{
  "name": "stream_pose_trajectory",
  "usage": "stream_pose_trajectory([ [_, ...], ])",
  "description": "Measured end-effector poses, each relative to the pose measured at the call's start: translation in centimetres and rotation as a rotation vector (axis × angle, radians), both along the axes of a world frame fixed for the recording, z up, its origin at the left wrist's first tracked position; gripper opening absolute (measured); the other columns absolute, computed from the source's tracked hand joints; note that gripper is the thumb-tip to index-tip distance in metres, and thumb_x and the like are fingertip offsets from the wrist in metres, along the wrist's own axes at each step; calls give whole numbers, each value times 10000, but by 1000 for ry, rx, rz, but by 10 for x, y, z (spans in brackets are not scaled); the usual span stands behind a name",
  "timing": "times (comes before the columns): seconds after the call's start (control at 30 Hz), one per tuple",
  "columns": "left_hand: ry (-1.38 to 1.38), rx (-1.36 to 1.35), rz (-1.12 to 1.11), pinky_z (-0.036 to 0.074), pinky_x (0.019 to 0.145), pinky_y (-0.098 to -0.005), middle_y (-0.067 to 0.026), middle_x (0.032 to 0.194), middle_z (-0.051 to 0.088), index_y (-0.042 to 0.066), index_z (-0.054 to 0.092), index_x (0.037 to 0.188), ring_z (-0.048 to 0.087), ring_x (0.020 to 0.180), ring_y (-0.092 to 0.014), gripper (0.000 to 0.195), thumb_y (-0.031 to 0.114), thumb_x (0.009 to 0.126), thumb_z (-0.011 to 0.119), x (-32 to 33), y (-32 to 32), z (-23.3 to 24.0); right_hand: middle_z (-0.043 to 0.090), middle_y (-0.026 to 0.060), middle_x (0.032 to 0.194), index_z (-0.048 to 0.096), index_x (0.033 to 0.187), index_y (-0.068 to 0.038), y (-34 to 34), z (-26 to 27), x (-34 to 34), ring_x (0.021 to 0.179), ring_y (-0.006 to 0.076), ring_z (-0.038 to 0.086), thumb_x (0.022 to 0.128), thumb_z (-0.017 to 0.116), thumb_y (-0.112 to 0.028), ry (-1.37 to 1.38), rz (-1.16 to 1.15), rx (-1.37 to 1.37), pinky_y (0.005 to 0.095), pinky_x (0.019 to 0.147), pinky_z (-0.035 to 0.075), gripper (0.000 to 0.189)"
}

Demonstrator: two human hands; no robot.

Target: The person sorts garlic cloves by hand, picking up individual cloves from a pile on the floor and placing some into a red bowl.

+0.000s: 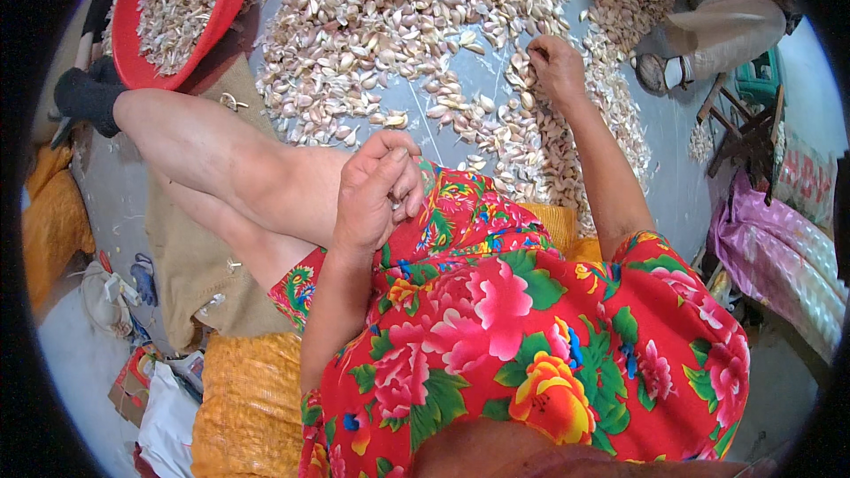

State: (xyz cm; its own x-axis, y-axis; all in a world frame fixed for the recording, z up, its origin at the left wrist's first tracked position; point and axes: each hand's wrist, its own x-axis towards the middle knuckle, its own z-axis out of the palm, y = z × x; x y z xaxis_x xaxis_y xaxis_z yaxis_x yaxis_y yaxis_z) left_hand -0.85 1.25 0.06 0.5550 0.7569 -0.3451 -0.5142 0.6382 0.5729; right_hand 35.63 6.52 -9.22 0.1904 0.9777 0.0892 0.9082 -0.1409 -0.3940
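Note:
Loose garlic cloves (398, 6) cover much of the grey floor before me, heaped thickest toward the far side. My right hand (559, 70) reaches out over the edge of the cloves, fingers bent and fingertips drawn together; whether a clove sits between them is hidden. Close to my lap, my left hand (382, 186) rests above the red floral garment (465, 318) with its fingers curled in and the thumb laid over them. What lies inside that palm cannot be made out. A strip of cloves (561, 159) runs beneath my right forearm.
A red basin (126, 33) of garlic scraps stands far left beside my feet. Another person's leg (724, 33) and shoe are at the far right, near a wooden folding stool (744, 119) and a pink sack (757, 232). An orange mesh sack (246, 405) lies near left.

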Motion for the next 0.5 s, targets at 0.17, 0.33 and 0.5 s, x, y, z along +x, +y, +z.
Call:
stream_pose_trajectory([
  [0.17,-7,7,-11,320,405,-212,11,600,410,26,582,1072,471,471,-113,164,158,1046,489,2,-1,-1,710,107,917,726,967,-68,-28,12,5,807,261,686,820,721,-97,108,-66,-63,347,747,537,150],
  [0.33,5,6,-3,316,403,-213,10,608,415,26,577,1077,473,474,-114,162,159,1045,490,3,0,-1,715,140,955,739,938,-96,-31,27,-25,855,326,690,807,703,-147,244,29,-89,400,764,551,145],
  [0.5,154,-14,12,319,422,-218,16,609,408,18,554,1069,425,464,-99,146,136,1045,471,9,1,6,710,147,915,707,984,-47,-26,17,-48,770,330,690,810,708,-139,-114,84,-229,411,701,544,197],
])
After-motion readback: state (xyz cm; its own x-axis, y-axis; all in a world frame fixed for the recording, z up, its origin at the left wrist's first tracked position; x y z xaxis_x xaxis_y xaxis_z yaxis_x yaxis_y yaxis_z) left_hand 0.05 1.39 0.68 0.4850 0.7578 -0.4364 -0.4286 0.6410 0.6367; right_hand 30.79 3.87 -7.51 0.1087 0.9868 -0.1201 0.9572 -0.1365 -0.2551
